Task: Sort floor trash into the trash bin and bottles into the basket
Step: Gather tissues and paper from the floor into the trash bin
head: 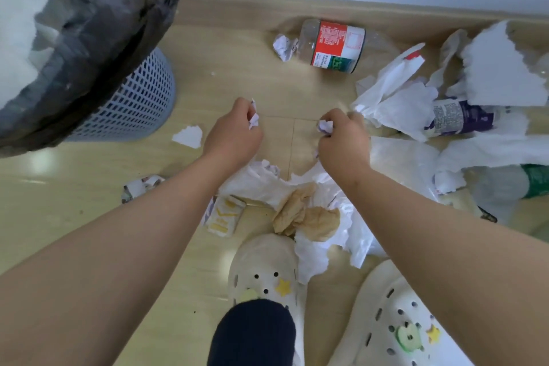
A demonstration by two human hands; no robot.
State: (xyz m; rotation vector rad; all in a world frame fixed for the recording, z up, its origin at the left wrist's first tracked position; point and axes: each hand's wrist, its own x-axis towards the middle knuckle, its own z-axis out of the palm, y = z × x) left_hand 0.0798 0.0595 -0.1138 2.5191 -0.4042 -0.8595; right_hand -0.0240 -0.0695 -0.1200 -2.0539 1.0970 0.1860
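Note:
My left hand [234,134] is closed around a small crumpled white paper [253,119] above the wooden floor. My right hand [341,140] grips another crumpled paper ball [326,127]. The trash bin [89,38], lined with a black bag, stands at the upper left, tilted toward me. A clear plastic bottle with a red label [335,46] lies on its side by the baseboard. A bottle with a purple and white label [457,120] lies half buried under white paper at the right. A green-labelled bottle [517,183] lies at the far right edge.
White tissue and brown paper [303,214] are heaped between my arms, near my cream clogs [264,273]. A small yellow-printed carton [224,217], a crumpled wrapper [139,186], a white scrap [188,136] and a paper ball [285,46] lie around. Torn white foam [502,68] sits at the right.

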